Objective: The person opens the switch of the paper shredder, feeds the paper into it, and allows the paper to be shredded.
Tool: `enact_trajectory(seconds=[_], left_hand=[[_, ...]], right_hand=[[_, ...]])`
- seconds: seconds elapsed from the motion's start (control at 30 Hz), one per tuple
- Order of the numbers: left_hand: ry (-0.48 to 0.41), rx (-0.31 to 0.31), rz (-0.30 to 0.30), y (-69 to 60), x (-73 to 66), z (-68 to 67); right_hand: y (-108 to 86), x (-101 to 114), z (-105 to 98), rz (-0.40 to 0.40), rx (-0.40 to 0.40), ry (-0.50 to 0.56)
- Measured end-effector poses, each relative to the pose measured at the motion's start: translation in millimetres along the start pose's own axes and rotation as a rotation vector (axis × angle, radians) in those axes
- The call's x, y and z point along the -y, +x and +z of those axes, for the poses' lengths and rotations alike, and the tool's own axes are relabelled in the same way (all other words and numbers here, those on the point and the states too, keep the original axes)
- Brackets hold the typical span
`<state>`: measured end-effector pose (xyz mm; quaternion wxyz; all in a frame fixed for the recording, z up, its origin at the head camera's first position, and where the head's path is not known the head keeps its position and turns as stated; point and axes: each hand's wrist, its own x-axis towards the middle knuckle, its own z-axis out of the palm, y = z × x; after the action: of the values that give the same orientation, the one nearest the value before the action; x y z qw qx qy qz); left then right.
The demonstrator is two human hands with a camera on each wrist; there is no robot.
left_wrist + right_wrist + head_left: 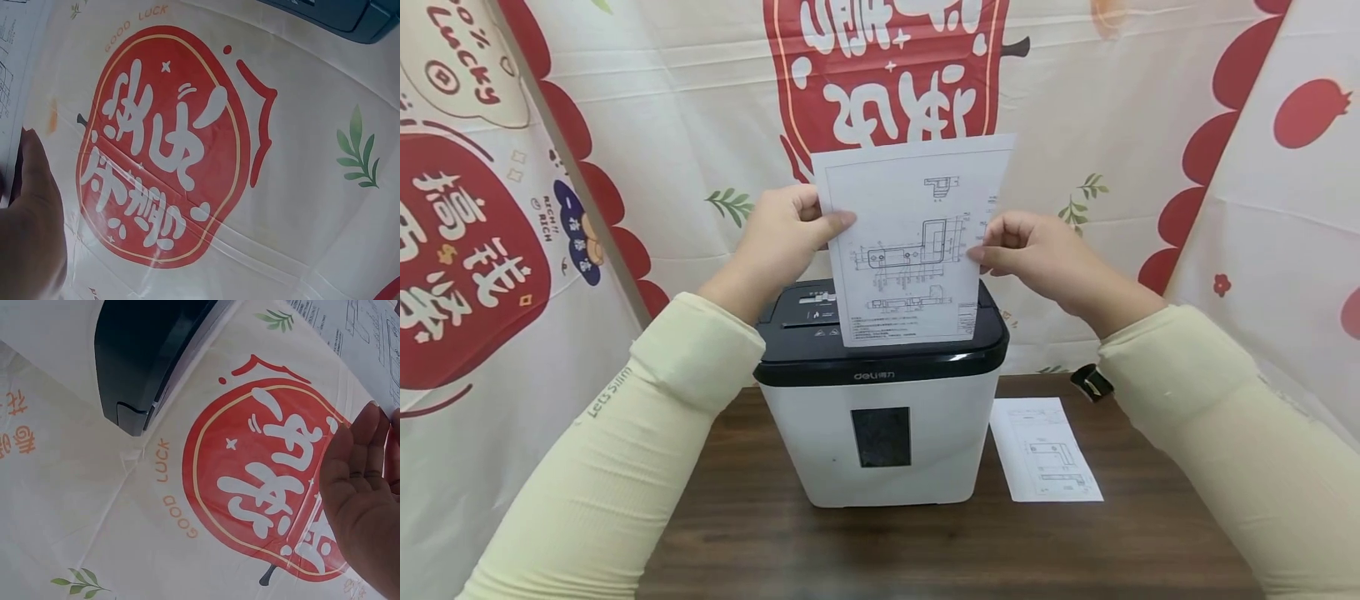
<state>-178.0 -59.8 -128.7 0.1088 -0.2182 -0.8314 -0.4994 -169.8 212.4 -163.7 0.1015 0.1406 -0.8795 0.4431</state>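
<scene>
A sheet of paper (910, 242) printed with a technical drawing stands upright above a black-topped white paper shredder (805, 433). My left hand (782, 242) pinches its left edge between thumb and fingers. At the right edge, my right hand (1037, 254) pinches the sheet the same way. The sheet's lower edge is over the shredder's top; whether it sits in the slot I cannot tell. In the left wrist view, part of the left hand (34, 231) shows beside the paper (11, 75). The right wrist view shows the right hand (362, 481) at the paper's edge (350, 344).
A second printed sheet (1045, 450) lies on the dark wooden table (925, 550), right of the shredder. A black strap-like item (1092, 382) is by the right sleeve. Behind hangs a cream cloth (685, 108) with red patterns, and side cloths flank the table.
</scene>
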Motion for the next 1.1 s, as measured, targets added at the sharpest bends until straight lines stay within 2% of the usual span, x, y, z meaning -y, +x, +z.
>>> enact_trajectory(seconds=[0.17, 0.37, 0.67, 0.9, 1.1], left_hand=[[0.021, 0.012, 0.003, 7.1, 0.3, -5.0], [0.033, 0.020, -0.003, 15.0, 4.6, -11.6], [0.065, 0.029, -0.026, 21.6, 11.5, -15.6], [0.098, 0.006, -0.042, 26.2, 17.8, -20.1], [0.091, -0.002, -0.043, 29.2, 20.3, -22.2]], right_hand=[[9.0, 1, 1, 0.004, 0.000, -0.025], [20.8, 3, 6, 0.028, 0.022, -0.008], [34.4, 2, 13, 0.035, 0.056, -0.006], [42.0, 5, 18, 0.029, 0.078, -0.025], [47.3, 5, 21, 0.015, 0.080, -0.015]])
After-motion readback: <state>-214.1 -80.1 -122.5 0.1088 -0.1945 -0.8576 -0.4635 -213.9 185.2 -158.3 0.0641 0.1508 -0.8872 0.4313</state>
